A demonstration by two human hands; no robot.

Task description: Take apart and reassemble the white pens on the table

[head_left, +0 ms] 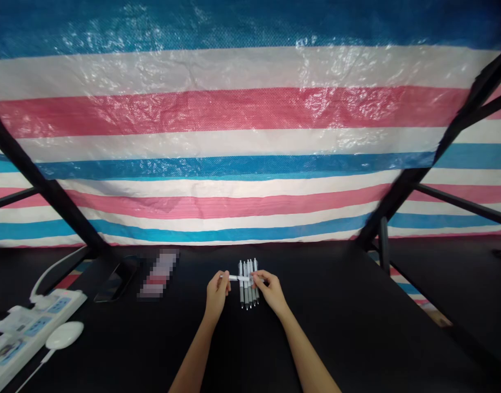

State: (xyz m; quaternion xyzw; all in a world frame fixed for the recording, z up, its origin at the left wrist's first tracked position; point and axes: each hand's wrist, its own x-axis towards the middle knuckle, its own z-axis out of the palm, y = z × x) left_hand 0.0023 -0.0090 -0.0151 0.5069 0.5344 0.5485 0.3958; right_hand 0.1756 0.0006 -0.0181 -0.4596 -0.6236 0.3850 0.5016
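Both my hands pinch one white-and-grey pen (239, 278), held sideways above a row of similar pens. My left hand (218, 289) grips its left end between thumb and fingers. At the other end, my right hand (270, 290) closes its fingertips around the pen, covering part of it. Beneath it, several white-and-grey pens (246, 295) lie side by side on the black table (324, 327), white ends pointing away from me and grey ends toward me. The held pen crosses over the row and hides a little of it.
On the left are a white power strip (41, 327) with plugs and a cable, a white round device (65, 334) on a cord, a dark phone (117, 281) and a blurred-out flat item (159, 275). Black frame bars (392, 202) and striped sheeting (242, 210) stand behind.
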